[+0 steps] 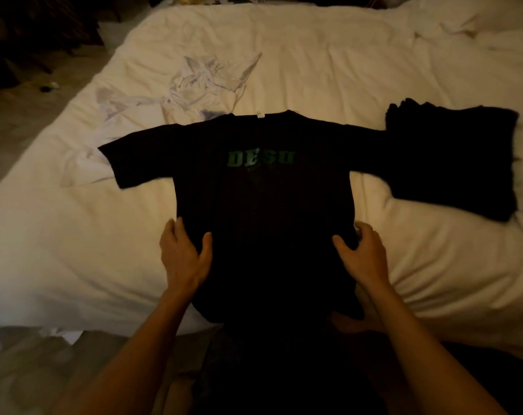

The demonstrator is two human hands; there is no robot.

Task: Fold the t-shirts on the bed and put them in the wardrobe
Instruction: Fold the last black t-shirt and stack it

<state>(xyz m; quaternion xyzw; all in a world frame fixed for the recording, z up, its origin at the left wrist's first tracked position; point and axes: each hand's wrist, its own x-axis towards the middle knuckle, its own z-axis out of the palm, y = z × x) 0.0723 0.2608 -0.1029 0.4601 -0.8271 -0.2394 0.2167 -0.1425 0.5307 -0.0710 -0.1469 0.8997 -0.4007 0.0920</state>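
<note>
A black t-shirt (pixel 263 211) with green lettering lies spread flat on the bed (pixel 329 70), sleeves out to both sides, collar away from me. My left hand (pixel 184 254) grips its left side edge near the waist, thumb on top of the cloth. On the opposite edge my right hand (pixel 363 254) grips the cloth the same way. A crumpled white t-shirt (pixel 191 85) lies behind it to the left. A folded black garment (pixel 455 163) sits at the right, touching the spread shirt's right sleeve.
The bed's white duvet is rumpled, with a pillow-like bulge (pixel 494 22) at the far right corner. Floor (pixel 29 94) with small scraps runs along the bed's left side and near edge. The room beyond is dark.
</note>
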